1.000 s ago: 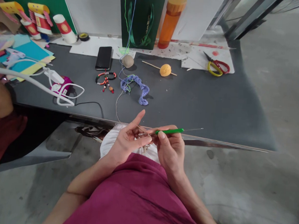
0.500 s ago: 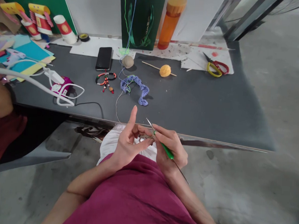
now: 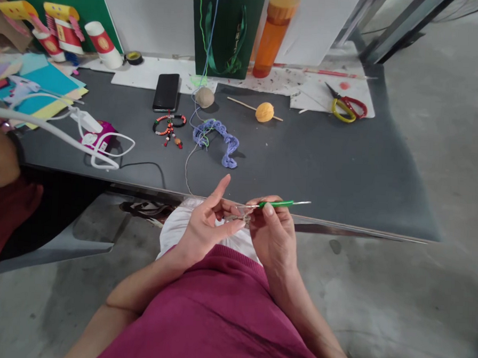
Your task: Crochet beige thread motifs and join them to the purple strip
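Over my lap, my right hand (image 3: 274, 231) grips a crochet hook (image 3: 278, 204) by its green handle, with its thin metal tip pointing left. My left hand (image 3: 208, 220) pinches a small grey-beige crochet piece (image 3: 240, 219) between thumb and fingers, its index finger raised. The hook's tip is close to the piece; whether it passes through a loop I cannot tell. A grey yarn strand (image 3: 186, 168) runs from the table edge up toward a grey-beige yarn ball (image 3: 205, 97). Farther up lies a wavy blue-purple crocheted strip (image 3: 225, 141).
On the table (image 3: 323, 178) are a phone (image 3: 166, 92), a beaded bracelet (image 3: 169, 127), a yellow yarn ball (image 3: 264, 112) on a stick, scissors (image 3: 347, 109) and a charger with cables (image 3: 99, 137). Behind stand a green bag (image 3: 226, 34) and an orange bottle (image 3: 272, 36). Another person's arm (image 3: 0, 156) is at left.
My right hand has turned, swinging the hook from a steep diagonal to nearly level, its tip now leftward by the crochet piece. My left hand's raised index finger has tilted slightly right.
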Demonstrator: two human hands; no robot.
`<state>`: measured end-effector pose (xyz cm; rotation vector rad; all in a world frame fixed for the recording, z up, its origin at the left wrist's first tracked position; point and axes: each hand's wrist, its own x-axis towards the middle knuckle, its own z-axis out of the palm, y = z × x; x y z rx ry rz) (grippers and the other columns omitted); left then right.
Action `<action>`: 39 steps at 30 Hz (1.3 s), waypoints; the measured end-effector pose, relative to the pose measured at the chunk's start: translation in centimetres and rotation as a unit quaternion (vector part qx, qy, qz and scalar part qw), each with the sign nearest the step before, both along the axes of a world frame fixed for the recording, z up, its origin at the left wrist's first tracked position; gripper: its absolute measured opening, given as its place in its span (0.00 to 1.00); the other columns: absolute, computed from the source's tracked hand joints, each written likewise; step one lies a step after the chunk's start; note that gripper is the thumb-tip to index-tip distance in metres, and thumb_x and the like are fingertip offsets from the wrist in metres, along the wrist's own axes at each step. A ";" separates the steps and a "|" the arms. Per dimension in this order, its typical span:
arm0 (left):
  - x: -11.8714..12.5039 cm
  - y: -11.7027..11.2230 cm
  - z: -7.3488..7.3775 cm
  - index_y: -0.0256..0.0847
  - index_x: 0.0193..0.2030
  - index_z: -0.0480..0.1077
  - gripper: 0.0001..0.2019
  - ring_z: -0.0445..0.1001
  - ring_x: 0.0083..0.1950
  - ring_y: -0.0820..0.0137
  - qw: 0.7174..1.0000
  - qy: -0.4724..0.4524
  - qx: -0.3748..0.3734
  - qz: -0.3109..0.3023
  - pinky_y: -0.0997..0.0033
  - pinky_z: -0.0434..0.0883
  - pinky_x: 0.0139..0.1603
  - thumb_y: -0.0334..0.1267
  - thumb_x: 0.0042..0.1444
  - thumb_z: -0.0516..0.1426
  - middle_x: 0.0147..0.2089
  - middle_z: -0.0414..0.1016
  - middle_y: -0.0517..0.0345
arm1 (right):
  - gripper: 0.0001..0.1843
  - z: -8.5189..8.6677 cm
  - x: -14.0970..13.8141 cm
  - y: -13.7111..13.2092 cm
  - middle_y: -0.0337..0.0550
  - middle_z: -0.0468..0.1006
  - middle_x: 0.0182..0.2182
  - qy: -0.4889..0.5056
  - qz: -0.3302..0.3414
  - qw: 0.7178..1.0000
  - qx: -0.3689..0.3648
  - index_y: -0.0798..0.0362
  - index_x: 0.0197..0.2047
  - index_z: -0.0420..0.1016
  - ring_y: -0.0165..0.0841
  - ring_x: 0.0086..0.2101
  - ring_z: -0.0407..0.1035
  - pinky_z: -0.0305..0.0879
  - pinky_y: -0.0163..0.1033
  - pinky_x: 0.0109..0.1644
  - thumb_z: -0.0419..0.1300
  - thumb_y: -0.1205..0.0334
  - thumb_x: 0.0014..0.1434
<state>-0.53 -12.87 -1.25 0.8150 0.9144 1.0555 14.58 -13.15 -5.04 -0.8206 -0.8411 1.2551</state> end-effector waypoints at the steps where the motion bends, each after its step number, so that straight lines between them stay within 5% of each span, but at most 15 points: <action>1: -0.1 0.0 0.1 0.47 0.73 0.68 0.45 0.76 0.42 0.71 1.000 -0.005 -0.007 -0.002 0.68 0.70 0.49 0.29 0.47 0.73 0.36 0.79 0.63 | 0.08 0.0 0.0 0.1 0.35 0.86 0.33 0.003 -0.003 1.000 -0.001 0.43 0.41 0.78 0.32 0.31 0.80 0.77 0.37 0.36 0.70 0.51 0.65; 11: -0.5 0.1 -0.1 0.43 0.68 0.75 0.38 0.75 0.40 0.71 0.996 -0.052 -0.064 -0.029 0.66 0.72 0.48 0.33 0.48 0.74 0.36 0.79 0.61 | 0.12 0.9 0.3 0.6 0.36 0.83 0.30 -0.029 -0.053 0.998 0.025 0.45 0.38 0.77 0.31 0.29 0.75 0.73 0.37 0.33 0.72 0.48 0.62; 21: -1.0 0.2 -0.6 0.43 0.68 0.75 0.39 0.78 0.40 0.69 1.000 0.008 -0.012 0.020 0.66 0.74 0.50 0.32 0.47 0.75 0.36 0.83 0.60 | 0.01 2.1 2.1 0.1 0.37 0.83 0.33 -0.167 -0.019 0.972 0.163 0.45 0.45 0.76 0.34 0.35 0.78 0.76 0.42 0.40 0.64 0.60 0.70; 28: -0.8 0.2 -0.5 0.45 0.66 0.77 0.39 0.78 0.37 0.71 0.999 0.003 -0.018 0.045 0.68 0.75 0.48 0.32 0.44 0.77 0.33 0.83 0.61 | 0.07 3.0 2.3 -0.5 0.42 0.85 0.36 -0.331 -0.054 0.900 0.277 0.45 0.49 0.75 0.39 0.38 0.80 0.77 0.47 0.41 0.60 0.66 0.71; 35: -0.5 0.7 -0.4 0.43 0.64 0.78 0.41 0.77 0.34 0.72 0.998 -0.010 -0.041 0.048 0.70 0.73 0.41 0.32 0.39 0.78 0.30 0.82 0.63 | 0.09 3.6 2.0 -1.0 0.42 0.89 0.40 -0.515 -0.103 0.755 0.393 0.48 0.47 0.76 0.38 0.45 0.85 0.73 0.46 0.45 0.57 0.70 0.72; 39: -0.5 0.7 -0.6 0.43 0.66 0.77 0.42 0.75 0.32 0.73 0.997 0.005 -0.048 0.055 0.71 0.71 0.39 0.35 0.41 0.78 0.29 0.81 0.64 | 0.10 3.3 1.5 -0.8 0.43 0.90 0.41 -0.532 -0.112 0.734 0.407 0.49 0.47 0.76 0.38 0.47 0.85 0.74 0.45 0.48 0.56 0.72 0.71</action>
